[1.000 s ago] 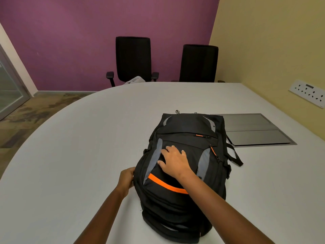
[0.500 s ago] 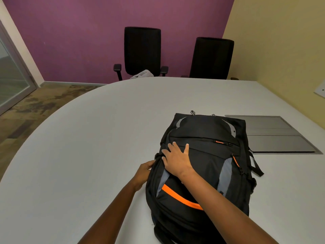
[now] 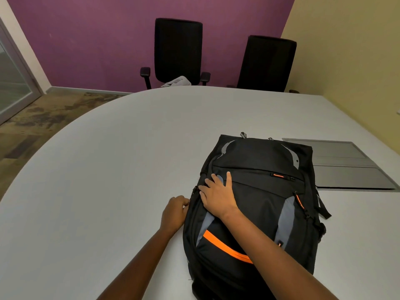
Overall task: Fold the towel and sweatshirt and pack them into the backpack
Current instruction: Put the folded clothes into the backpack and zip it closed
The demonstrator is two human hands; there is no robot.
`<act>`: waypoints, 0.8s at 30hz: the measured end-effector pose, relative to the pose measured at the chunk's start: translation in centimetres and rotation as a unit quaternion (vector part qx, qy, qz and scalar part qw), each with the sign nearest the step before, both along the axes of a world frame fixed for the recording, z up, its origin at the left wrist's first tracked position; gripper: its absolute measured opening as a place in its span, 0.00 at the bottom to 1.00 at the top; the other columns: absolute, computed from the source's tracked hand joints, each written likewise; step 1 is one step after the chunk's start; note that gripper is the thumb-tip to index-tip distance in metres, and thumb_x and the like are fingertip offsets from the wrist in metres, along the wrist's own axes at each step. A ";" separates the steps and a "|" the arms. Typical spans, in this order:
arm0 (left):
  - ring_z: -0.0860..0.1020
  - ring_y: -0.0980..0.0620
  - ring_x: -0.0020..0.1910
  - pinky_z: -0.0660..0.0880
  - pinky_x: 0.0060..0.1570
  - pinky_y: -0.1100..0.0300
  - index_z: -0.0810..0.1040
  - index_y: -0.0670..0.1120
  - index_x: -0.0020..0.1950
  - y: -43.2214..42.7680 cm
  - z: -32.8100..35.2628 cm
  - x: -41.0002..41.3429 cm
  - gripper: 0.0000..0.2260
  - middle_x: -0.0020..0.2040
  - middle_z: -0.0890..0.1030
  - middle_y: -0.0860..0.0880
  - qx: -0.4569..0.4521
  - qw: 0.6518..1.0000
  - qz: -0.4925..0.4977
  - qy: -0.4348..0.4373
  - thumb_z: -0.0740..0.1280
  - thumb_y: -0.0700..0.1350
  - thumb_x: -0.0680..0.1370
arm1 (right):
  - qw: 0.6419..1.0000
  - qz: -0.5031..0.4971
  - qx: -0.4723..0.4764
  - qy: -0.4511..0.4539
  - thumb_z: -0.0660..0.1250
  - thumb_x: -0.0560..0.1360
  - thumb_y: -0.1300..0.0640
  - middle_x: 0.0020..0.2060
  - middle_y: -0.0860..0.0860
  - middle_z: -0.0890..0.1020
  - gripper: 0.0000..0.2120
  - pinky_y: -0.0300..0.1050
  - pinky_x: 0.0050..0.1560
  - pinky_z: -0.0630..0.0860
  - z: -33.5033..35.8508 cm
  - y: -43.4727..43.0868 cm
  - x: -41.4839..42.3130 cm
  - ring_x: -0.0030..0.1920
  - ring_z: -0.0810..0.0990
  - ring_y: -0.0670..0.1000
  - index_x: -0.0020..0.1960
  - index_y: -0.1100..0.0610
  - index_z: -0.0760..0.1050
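A black backpack [image 3: 259, 161] with grey panels and an orange stripe lies flat on the white table [image 3: 108, 169], its top pointing away from me. My right hand [image 3: 218, 195] presses flat on its upper left front, fingers spread, holding nothing. My left hand [image 3: 174, 213] sits against the bag's left side with fingers curled and pinched at the side zipper seam; the zipper pull itself is hidden by the fingers. No towel or sweatshirt shows on the table.
A grey hinged panel [image 3: 346, 169] is set into the table right of the bag. Two black office chairs [image 3: 178, 48] [image 3: 267, 63] stand at the far edge, and a pale crumpled cloth [image 3: 177, 81] lies on the left one. A yellow wall runs along the right.
My left hand has slid away from me along the bag's left side seam. My right hand has shifted up the bag's front with it. The view has moved left.
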State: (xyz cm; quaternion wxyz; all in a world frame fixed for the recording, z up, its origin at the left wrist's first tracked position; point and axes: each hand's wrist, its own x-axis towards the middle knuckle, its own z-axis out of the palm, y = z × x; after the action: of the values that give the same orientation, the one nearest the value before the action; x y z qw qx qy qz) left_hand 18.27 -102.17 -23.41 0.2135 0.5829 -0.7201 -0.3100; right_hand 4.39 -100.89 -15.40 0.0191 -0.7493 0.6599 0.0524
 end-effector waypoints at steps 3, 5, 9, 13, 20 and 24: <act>0.76 0.50 0.50 0.71 0.47 0.62 0.81 0.41 0.53 0.9 0.2 1.3 0.12 0.52 0.81 0.44 -0.043 0.998 -0.002 -0.053 0.60 0.44 0.80 | 1.000 0.013 -0.002 0.015 0.46 0.82 0.50 0.72 0.52 0.64 0.20 0.64 0.71 0.35 -0.6 0.3 0.0 0.76 0.51 0.53 0.71 0.52 0.65; 0.75 0.50 0.54 0.68 0.47 0.65 0.80 0.44 0.56 1.8 0.1 2.1 0.12 0.54 0.80 0.47 -0.052 0.996 -0.012 -0.072 0.59 0.46 0.81 | 0.999 0.016 -0.003 0.028 0.46 0.82 0.50 0.73 0.52 0.63 0.20 0.64 0.71 0.35 -0.8 0.3 0.2 0.76 0.50 0.54 0.71 0.52 0.64; 0.74 0.51 0.56 0.67 0.48 0.66 0.79 0.46 0.59 3.7 0.7 2.9 0.14 0.57 0.79 0.48 -0.071 0.993 -0.017 -0.097 0.58 0.48 0.81 | 0.999 0.014 -0.001 0.051 0.45 0.82 0.50 0.74 0.52 0.61 0.21 0.65 0.70 0.35 -0.9 0.5 0.6 0.76 0.49 0.54 0.72 0.52 0.62; 0.74 0.53 0.57 0.70 0.53 0.66 0.78 0.47 0.61 5.3 1.5 2.9 0.15 0.59 0.78 0.49 -0.082 0.989 -0.015 -0.125 0.56 0.49 0.81 | 0.998 0.021 -0.005 0.061 0.45 0.83 0.50 0.75 0.53 0.59 0.20 0.66 0.70 0.36 -0.9 1.5 1.0 0.76 0.48 0.55 0.72 0.53 0.62; 0.75 0.51 0.55 0.71 0.50 0.63 0.79 0.46 0.58 7.3 2.3 2.4 0.13 0.56 0.79 0.48 -0.083 0.988 0.043 -0.124 0.58 0.48 0.81 | 0.999 0.054 0.004 -0.002 0.37 0.75 0.40 0.72 0.51 0.65 0.31 0.71 0.69 0.46 -0.4 7.6 3.1 0.74 0.56 0.56 0.70 0.47 0.64; 0.75 0.50 0.53 0.73 0.49 0.60 0.80 0.45 0.57 7.9 2.6 2.0 0.12 0.55 0.79 0.47 -0.074 0.989 0.064 -0.113 0.59 0.45 0.81 | 1.000 0.001 -0.009 0.012 0.48 0.70 0.33 0.55 0.50 0.83 0.29 0.73 0.60 0.60 -1.2 10.6 3.2 0.58 0.79 0.58 0.56 0.44 0.80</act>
State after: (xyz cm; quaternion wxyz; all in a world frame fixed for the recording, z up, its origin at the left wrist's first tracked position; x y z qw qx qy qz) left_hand 20.23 -94.27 -20.86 0.1930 0.6417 -0.7218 -0.1733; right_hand 7.59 -90.31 -16.62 0.0043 -0.7496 0.6596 0.0553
